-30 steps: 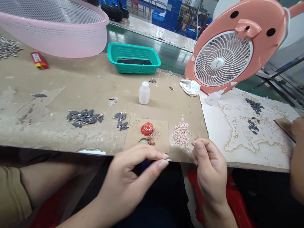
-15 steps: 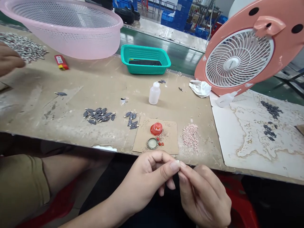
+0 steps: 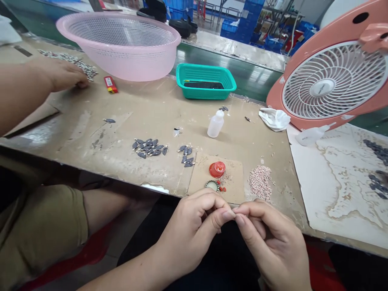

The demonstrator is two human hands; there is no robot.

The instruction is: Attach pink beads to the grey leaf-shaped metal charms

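Closely pressed, the left hand (image 3: 194,230) and right hand (image 3: 273,246) meet fingertip to fingertip.
Head view: whatever they pinch is too small to tell, just below a cardboard square (image 3: 220,178) bearing a red bottle cap (image 3: 217,169). Pink beads (image 3: 260,182) lie at 1 o'clock; a teal plastic basket (image 3: 206,91) at 12 o'clock holds a dark strip; a pink mesh basket (image 3: 121,60) and a co-worker's hand (image 3: 63,74) sit toward 10 o'clock.

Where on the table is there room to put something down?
The widest bare stretch of tabletop lies between the pink plastic basket and the dark charms, left of the small plastic bottle. A narrower strip runs just below the teal basket. It's crowded around the red cap and the pink beads.
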